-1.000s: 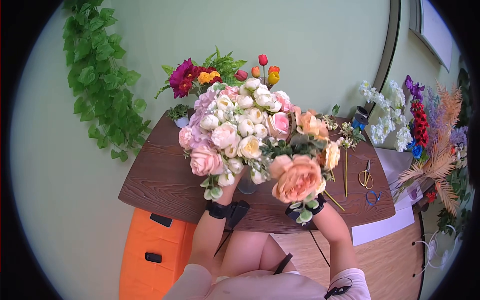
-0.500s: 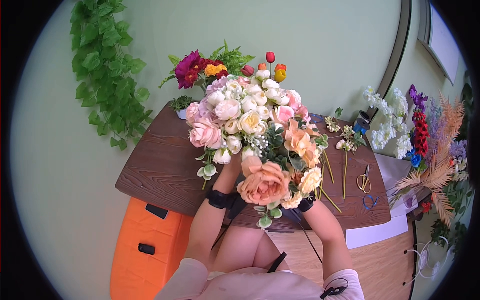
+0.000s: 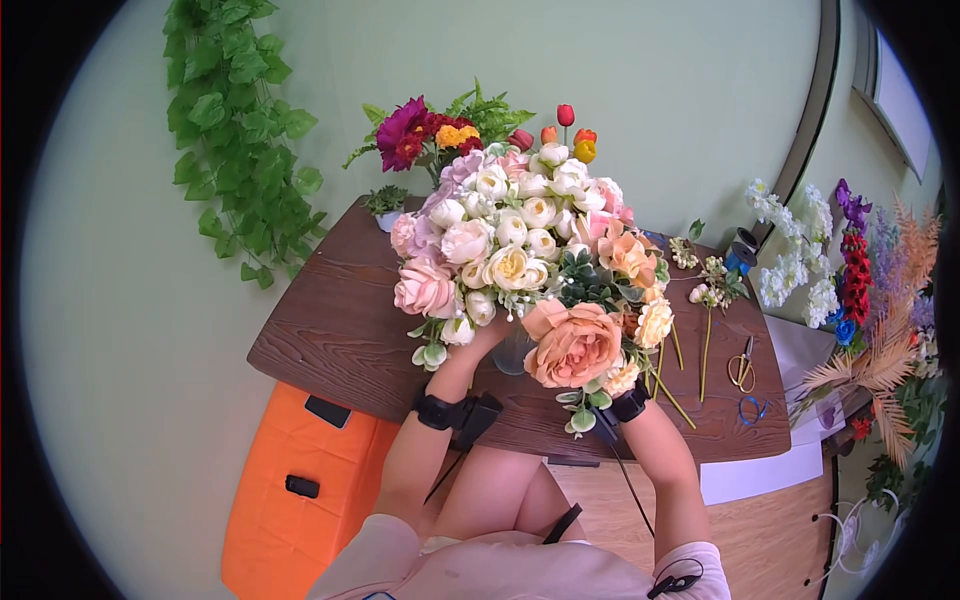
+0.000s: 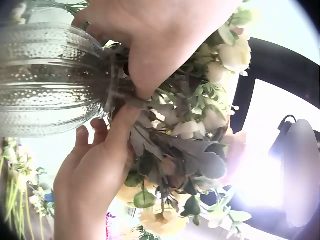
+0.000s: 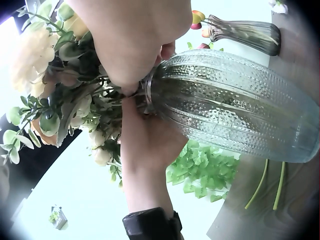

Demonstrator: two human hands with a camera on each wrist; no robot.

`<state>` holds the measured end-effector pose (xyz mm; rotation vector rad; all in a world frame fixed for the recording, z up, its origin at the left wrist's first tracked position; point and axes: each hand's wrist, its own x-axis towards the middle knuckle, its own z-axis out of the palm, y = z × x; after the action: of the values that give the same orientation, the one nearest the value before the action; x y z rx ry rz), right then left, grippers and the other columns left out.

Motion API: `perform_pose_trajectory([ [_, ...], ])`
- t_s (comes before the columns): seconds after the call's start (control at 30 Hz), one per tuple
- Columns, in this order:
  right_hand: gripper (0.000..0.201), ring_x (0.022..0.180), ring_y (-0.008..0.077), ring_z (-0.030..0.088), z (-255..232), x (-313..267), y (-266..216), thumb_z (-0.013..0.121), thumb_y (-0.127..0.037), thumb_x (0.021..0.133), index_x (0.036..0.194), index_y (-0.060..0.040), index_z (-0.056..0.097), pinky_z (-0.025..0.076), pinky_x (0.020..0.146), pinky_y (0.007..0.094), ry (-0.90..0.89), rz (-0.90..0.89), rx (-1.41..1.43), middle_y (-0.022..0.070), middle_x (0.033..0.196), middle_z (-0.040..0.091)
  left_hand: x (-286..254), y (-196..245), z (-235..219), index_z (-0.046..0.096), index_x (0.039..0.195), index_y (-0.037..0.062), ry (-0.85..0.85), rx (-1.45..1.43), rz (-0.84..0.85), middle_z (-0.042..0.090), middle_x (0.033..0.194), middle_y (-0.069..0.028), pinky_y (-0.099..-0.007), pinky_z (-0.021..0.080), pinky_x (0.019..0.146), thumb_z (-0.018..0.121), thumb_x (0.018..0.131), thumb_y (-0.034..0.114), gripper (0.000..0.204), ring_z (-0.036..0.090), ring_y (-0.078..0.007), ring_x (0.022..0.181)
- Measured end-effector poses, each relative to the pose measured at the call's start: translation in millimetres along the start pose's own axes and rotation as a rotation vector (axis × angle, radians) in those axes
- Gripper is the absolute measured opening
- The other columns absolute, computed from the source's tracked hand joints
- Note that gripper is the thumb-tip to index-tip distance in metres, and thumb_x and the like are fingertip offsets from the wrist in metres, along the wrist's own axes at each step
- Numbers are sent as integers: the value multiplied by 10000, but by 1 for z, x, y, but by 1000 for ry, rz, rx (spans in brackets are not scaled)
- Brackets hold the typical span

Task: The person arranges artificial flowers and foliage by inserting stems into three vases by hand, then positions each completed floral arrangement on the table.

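A full bouquet of white, pink and lilac flowers (image 3: 510,235) with a large peach rose (image 3: 573,345) rises from a ribbed clear glass vase (image 5: 230,107). My left hand (image 4: 160,40), partly seen under the blossoms in the head view, curls round the vase's neck, thumb at the rim and stems. On the other side my right hand (image 4: 92,172) grips the same neck, its thumb close to the left thumb and fingertips behind the glass. Blossoms hide the right hand in the head view. Whether the vase's base touches the table cannot be told.
On the dark wooden table (image 3: 330,330) lie cut stems (image 3: 703,355), gold-handled scissors (image 3: 742,370), a blue loop (image 3: 752,410) and spools (image 3: 741,252). A small potted plant (image 3: 387,205) and red and yellow tulips (image 3: 584,150) stand behind. More flowers (image 3: 855,280) are at right.
The peach side of the bouquet has swung left and towards me, then partly back to the right. The glass below, hidden half a second ago, shows again. Both hands stay beneath the flowers.
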<state>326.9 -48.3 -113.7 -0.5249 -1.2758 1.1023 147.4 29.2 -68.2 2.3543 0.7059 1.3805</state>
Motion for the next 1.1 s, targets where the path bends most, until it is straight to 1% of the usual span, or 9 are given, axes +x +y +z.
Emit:
perform_pose_trajectory([
  [0.13,384,1050,216,511,-2,6,12,400,-257,899,1207,-29,424,407,929,335,-18,59,50,116,1128,503,-7,19,-20,492,1154,40,-201,-84,-182,559,1071,-174,-405,426,831,571,828,184,365,531,-362,971],
  [0.2,412,1065,228,504,8,16,-6,352,-301,912,1213,-27,419,401,944,332,-75,-128,-140,100,1160,495,-17,57,-39,499,1113,18,-85,-86,-188,574,999,-184,-406,433,782,558,833,158,319,542,-370,904],
  [0.27,393,1072,223,501,51,17,-62,357,-286,922,1207,-25,427,404,941,322,-346,-223,359,103,1179,485,-21,87,-53,507,1071,-5,24,-91,-190,588,928,-195,-407,440,734,546,838,133,274,553,-378,836],
  [0.33,377,1060,221,509,53,16,-60,365,-290,912,1176,-30,438,411,930,327,-288,-232,270,107,1154,497,-21,102,-59,497,1044,-26,-14,-186,-298,579,876,-180,-374,437,720,509,866,118,229,562,-301,802],
  [0.53,321,1011,212,539,53,7,-61,402,-305,874,1054,-51,480,442,886,345,-61,-270,-112,121,1055,546,-13,84,-37,478,1094,-27,-27,-756,-423,547,933,-89,-290,420,765,414,932,124,231,498,-134,858],
  [0.67,318,1010,214,539,53,8,-60,413,-299,867,1054,-52,484,442,884,346,-58,-299,-175,120,1057,546,-10,90,-31,469,1146,-30,60,-928,-377,555,1033,-76,-272,409,839,387,942,131,272,515,-138,930],
  [0.9,314,1008,217,540,50,0,-56,434,-289,854,1056,-54,490,443,881,348,-40,-336,-269,119,1059,547,-11,79,-30,354,1281,4,-175,-1213,-267,451,1252,-122,-302,385,962,460,890,210,455,470,-181,1136],
  [1.0,313,1008,218,540,49,-2,-53,443,-284,849,1056,-55,493,443,879,348,-24,-346,-308,119,1060,547,-21,23,9,362,1268,1,-239,-1678,-378,454,1247,-126,-322,399,958,462,890,232,455,477,-200,1135],
  [1.1,312,1007,219,540,47,-5,-52,452,-280,844,1057,-56,496,444,878,349,-7,-351,-345,118,1061,547,-17,47,-7,421,1180,-24,-170,-1548,-381,495,1116,-158,-359,435,836,419,880,340,471,510,-257,995],
])
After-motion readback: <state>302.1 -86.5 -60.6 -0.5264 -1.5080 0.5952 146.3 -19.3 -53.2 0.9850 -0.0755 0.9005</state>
